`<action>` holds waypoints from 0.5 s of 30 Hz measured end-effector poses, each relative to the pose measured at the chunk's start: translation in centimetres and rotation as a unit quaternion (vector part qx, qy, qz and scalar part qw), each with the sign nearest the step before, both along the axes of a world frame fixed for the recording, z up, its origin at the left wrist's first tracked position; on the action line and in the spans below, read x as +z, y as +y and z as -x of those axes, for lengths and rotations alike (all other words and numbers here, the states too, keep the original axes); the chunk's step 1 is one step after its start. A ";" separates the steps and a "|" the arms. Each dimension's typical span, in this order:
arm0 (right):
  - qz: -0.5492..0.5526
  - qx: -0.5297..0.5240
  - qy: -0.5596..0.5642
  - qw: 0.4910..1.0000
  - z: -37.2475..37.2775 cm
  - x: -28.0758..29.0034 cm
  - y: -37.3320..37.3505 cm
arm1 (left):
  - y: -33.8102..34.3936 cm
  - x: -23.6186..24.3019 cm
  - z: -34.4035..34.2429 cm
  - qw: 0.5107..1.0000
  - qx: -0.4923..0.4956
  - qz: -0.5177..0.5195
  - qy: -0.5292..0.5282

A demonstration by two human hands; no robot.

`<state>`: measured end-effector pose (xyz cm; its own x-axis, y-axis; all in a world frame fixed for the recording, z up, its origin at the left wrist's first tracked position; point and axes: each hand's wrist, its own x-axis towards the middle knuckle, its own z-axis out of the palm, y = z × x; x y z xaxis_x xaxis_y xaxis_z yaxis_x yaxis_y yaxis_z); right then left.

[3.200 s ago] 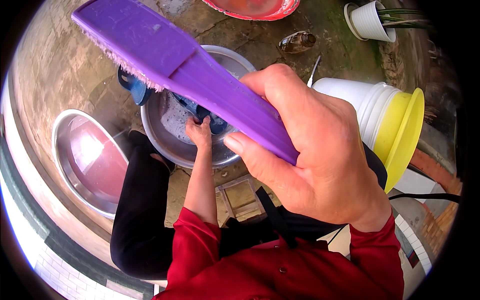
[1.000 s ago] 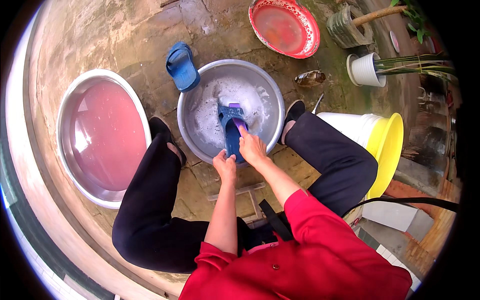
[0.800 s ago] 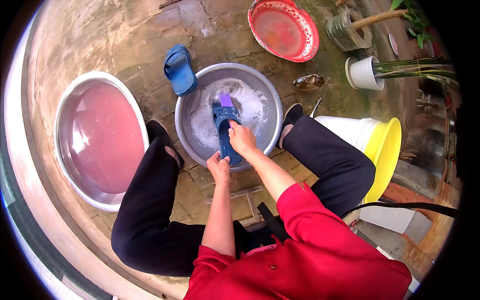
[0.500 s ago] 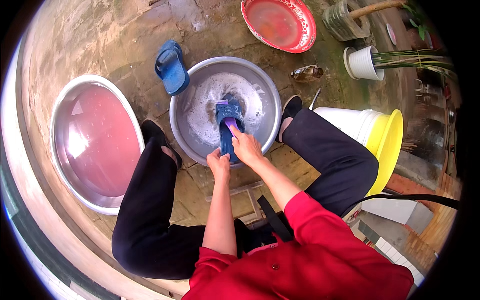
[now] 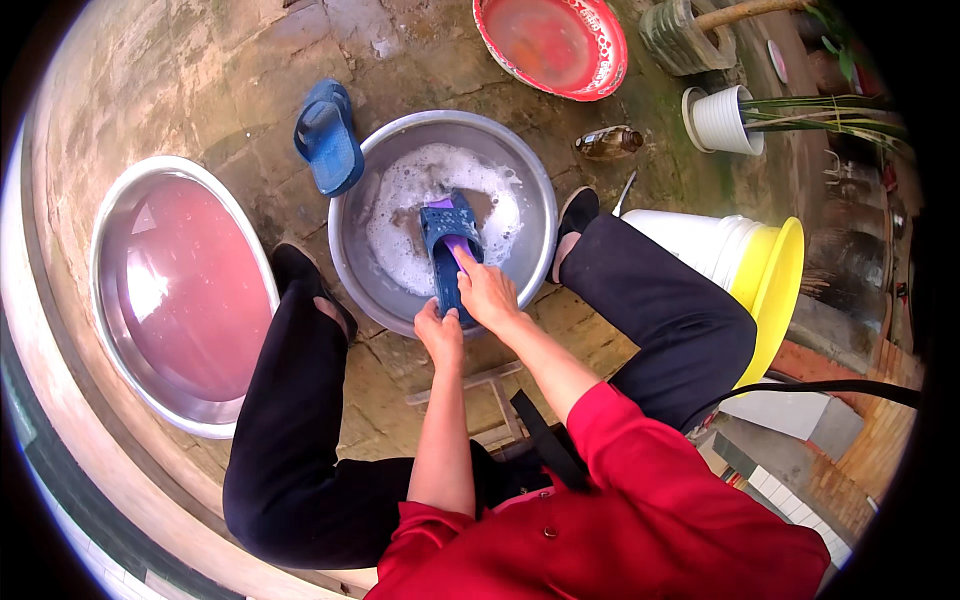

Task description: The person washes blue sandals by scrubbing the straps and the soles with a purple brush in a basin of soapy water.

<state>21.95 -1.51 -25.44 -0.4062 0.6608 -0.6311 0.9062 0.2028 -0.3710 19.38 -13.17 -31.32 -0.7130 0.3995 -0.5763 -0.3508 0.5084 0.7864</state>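
Observation:
My left hand (image 5: 438,328) pinches the heel end of a blue slipper (image 5: 447,280) in a grey metal basin (image 5: 344,234) of foamy water (image 5: 399,255). My right hand (image 5: 486,292) grips the handle of a purple brush (image 5: 458,247), which runs under the slipper's strap, its head showing just beyond the strap. A second blue slipper (image 5: 329,140) lies outside the basin, at its upper left.
A metal basin (image 5: 195,300) of pinkish water is left; a red basin (image 5: 550,45) is at the back. Right are a brown bottle (image 5: 608,144), plant pots (image 5: 720,118), a white bucket (image 5: 685,240) and yellow basin (image 5: 775,300). My legs (image 5: 650,310) flank the middle basin.
The brush, held high close to the camera 3.2 seconds ago, is now down inside the slipper in the basin. Over the last second it has shifted slightly back and forth with my right hand.

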 end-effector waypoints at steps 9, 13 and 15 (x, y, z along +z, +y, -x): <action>0.041 0.011 -0.009 0.999 -1.9 1.5 -1.7 | 1.1 0.5 -1.0 0.998 0.017 0.039 0.043; 0.046 -0.010 -0.053 0.998 -3.0 3.2 -2.8 | 1.0 0.8 -1.0 0.994 0.018 0.063 0.092; -0.013 -0.031 -0.040 0.999 -0.6 0.8 -0.2 | 1.0 0.8 -1.2 0.988 -0.020 0.073 0.131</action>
